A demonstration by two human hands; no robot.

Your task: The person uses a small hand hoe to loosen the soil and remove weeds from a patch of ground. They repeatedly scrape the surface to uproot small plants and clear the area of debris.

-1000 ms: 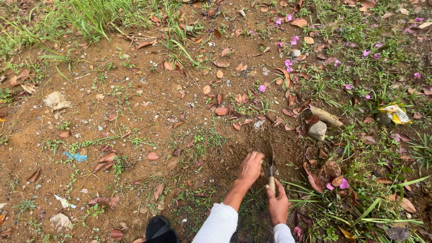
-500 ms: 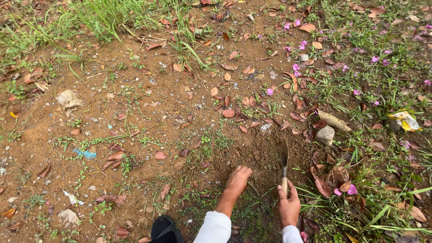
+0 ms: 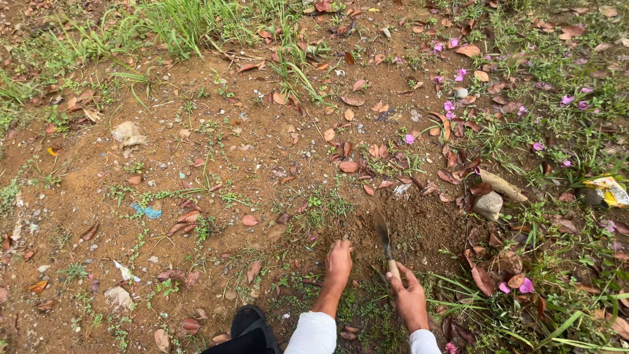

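Gripping one knife (image 3: 384, 244): right hand (image 3: 409, 299); left hand (image 3: 339, 260) on soil (image 3: 419, 229).

Two hands: left hand (image 3: 339, 260), right hand (image 3: 407, 297). One blade tool (image 3: 384, 237). One grey stone (image 3: 488, 205). One black shoe (image 3: 247, 321).

An outdoor garden patch: bare brown soil (image 3: 262, 157), grass tufts (image 3: 177, 23), fallen leaves (image 3: 348, 166), pink petals (image 3: 449, 106).

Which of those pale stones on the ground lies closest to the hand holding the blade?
The grey stone up-right of the right hand and its blade. The pale stone lies far left.
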